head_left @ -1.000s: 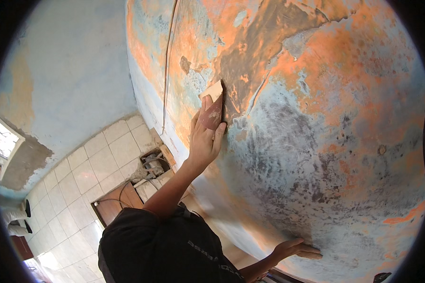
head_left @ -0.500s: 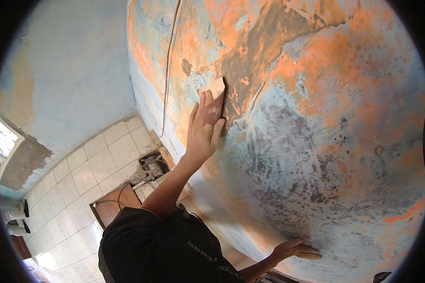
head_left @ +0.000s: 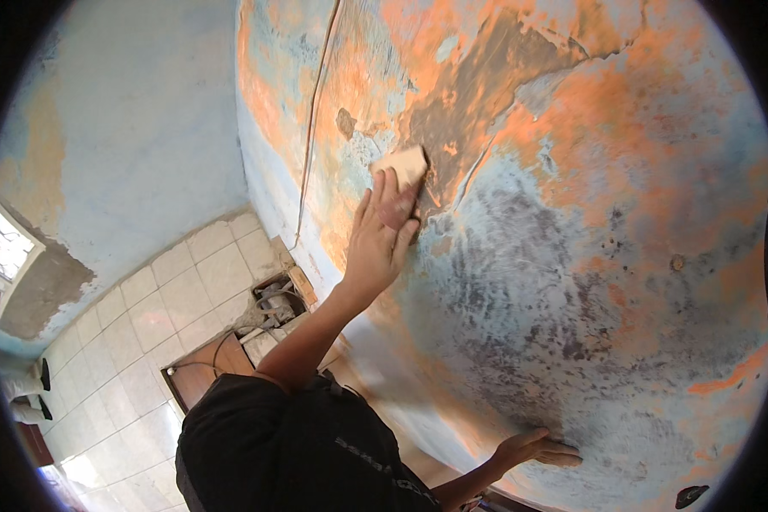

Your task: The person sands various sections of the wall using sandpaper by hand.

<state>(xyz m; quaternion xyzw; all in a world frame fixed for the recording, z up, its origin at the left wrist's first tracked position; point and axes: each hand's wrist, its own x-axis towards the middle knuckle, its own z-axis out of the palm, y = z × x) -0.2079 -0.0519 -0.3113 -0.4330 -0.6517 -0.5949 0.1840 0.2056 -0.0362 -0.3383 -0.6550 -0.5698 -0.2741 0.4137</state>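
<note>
My left hand [head_left: 377,243] presses a folded piece of sandpaper [head_left: 404,165] against a wall [head_left: 503,324] of worn paint. The sandpaper is cream on one part and dull maroon on the other. Fingers lie over its lower part, and the thumb rests along its right side. Under and around it the wall shows patches of orange, light blue and bare grey-brown. Lower right, my right hand [head_left: 535,449] lies flat on the blue-grey, dark-speckled part of the wall, fingers stretched out and holding nothing.
A thin cable [head_left: 314,107] runs down the wall left of my left hand. Below are pale floor tiles [head_left: 179,286], a recess with pipes [head_left: 277,299] and a brown board [head_left: 209,365]. A window [head_left: 4,243] is at far left; a person's feet [head_left: 38,401] show near the left edge.
My left hand and the sandpaper have slid a little to the right and slightly down across the wall. My right hand stays in place. The view has shifted slightly.
</note>
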